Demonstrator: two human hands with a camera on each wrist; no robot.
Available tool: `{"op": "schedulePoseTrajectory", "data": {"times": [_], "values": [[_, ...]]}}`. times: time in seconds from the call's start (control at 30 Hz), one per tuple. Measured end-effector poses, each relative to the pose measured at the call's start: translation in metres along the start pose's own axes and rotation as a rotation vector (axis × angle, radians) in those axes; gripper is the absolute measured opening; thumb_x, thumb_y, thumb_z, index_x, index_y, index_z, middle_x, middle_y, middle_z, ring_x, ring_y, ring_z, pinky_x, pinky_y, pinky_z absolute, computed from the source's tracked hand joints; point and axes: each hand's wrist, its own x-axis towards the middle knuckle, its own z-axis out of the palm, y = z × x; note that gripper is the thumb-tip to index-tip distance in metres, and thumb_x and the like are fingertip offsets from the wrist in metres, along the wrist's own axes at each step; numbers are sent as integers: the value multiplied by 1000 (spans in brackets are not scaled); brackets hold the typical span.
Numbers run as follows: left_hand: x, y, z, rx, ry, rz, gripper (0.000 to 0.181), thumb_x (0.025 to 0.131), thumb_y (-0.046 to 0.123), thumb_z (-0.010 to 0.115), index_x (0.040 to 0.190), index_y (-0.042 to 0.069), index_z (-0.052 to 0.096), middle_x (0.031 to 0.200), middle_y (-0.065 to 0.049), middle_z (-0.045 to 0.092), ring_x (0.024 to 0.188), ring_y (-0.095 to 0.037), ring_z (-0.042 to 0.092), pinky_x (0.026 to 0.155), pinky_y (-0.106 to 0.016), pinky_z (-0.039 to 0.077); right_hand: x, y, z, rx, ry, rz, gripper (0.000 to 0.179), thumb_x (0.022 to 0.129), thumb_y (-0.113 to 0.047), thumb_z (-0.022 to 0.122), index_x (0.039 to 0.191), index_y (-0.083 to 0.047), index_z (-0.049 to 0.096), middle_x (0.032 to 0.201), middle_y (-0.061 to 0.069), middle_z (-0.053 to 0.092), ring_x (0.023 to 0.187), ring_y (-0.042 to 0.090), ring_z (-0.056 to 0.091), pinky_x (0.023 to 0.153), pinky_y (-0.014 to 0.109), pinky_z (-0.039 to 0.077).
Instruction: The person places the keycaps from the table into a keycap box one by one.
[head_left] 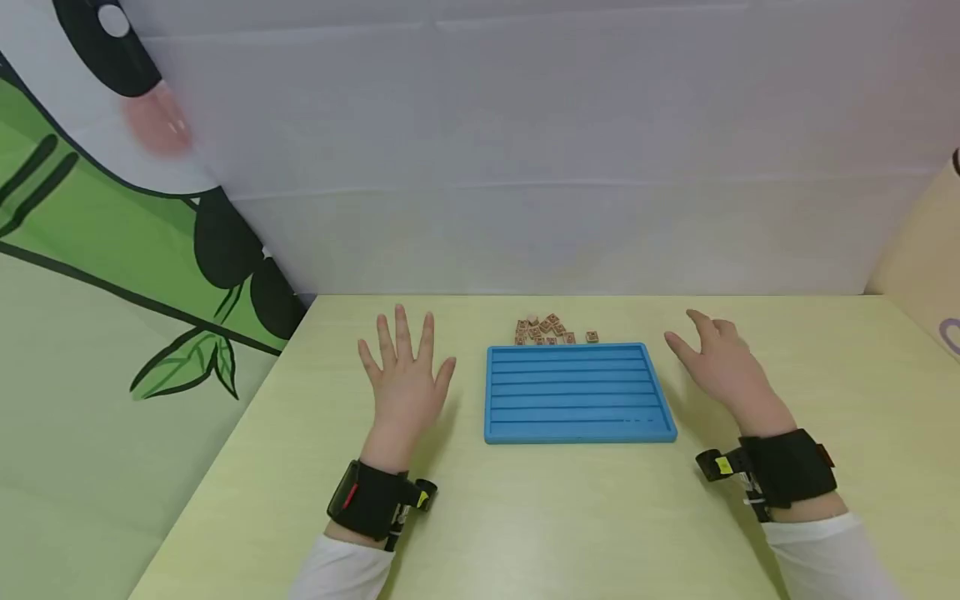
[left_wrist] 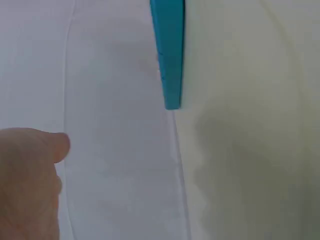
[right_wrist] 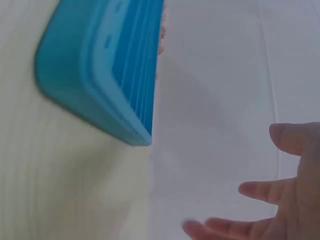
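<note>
A blue tray (head_left: 581,393) with raised horizontal ridges lies on the table between the two hands. Behind its far edge sits a cluster of several small brown square tiles (head_left: 546,327), with a single tile (head_left: 592,337) a little to the right. To the tray's left, my left hand (head_left: 407,387) is spread with straight fingers and holds nothing. My right hand (head_left: 723,362) is to the right of the tray, fingers relaxed, also holding nothing. In the right wrist view the blue tray (right_wrist: 100,75) appears close, apart from the fingers. The left wrist view shows only the thumb side of the left hand (left_wrist: 30,182).
The pale yellow table (head_left: 570,525) ends at a white cloth backdrop (head_left: 525,167). A green cartoon print (head_left: 112,208) covers the left side. Each wrist wears a black strap with a small camera, the left strap (head_left: 367,500) and the right strap (head_left: 791,468).
</note>
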Motion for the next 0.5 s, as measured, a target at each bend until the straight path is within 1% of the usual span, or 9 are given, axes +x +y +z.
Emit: {"op": "schedulePoseTrajectory", "data": {"times": [0.07, 0.13, 0.2, 0.27, 0.33, 0.4, 0.5], "values": [[1, 6, -6, -67, -54, 3, 71, 98, 48, 41, 153, 14, 11, 157, -23, -9, 143, -44, -12, 108, -66, -2, 4, -1, -4, 126, -129, 5, 79, 99, -54, 29, 148, 7, 13, 138, 42, 27, 111, 50, 49, 88, 58, 43], [5, 14, -13, -159, -139, 14, 71, 97, 48, 43, 153, 12, 15, 156, -25, -5, 143, -45, -5, 109, -66, 4, 8, -1, -5, 239, -246, 23, 80, 99, -53, 31, 148, 7, 10, 135, 40, 34, 103, 41, 58, 84, 49, 49], [13, 24, -21, -263, -234, 21, 69, 97, 47, 44, 152, 10, 21, 156, -25, -3, 143, -46, 0, 110, -64, 10, 13, 1, -4, 304, -316, 43, 79, 99, -51, 34, 147, 7, 12, 131, 38, 40, 95, 34, 62, 80, 42, 53], [25, 32, -25, -333, -311, 31, 67, 98, 45, 44, 150, 9, 25, 156, -24, 0, 143, -45, 5, 110, -61, 16, 17, 4, -2, 343, -359, 67, 77, 99, -49, 36, 147, 8, 14, 123, 35, 46, 93, 30, 62, 78, 38, 53], [38, 39, -23, -374, -359, 37, 63, 98, 44, 44, 148, 8, 30, 156, -23, 7, 142, -43, 10, 110, -58, 21, 21, 8, 2, 367, -392, 87, 75, 100, -47, 37, 146, 9, 17, 114, 30, 51, 89, 26, 62, 77, 35, 53], [52, 44, -18, -404, -402, 35, 61, 99, 41, 44, 147, 7, 33, 155, -23, 16, 142, -41, 17, 110, -54, 25, 25, 12, 7, 389, -418, 104, 75, 100, -46, 38, 145, 10, 17, 108, 27, 54, 85, 23, 61, 75, 33, 53], [69, 47, -4, -437, -456, 44, 58, 100, 38, 44, 145, 3, 34, 151, -22, 30, 139, -36, 30, 108, -48, 32, 30, 17, 15, 412, -441, 121, 74, 99, -43, 41, 144, 11, 18, 104, 24, 54, 80, 19, 60, 72, 31, 52]]}}
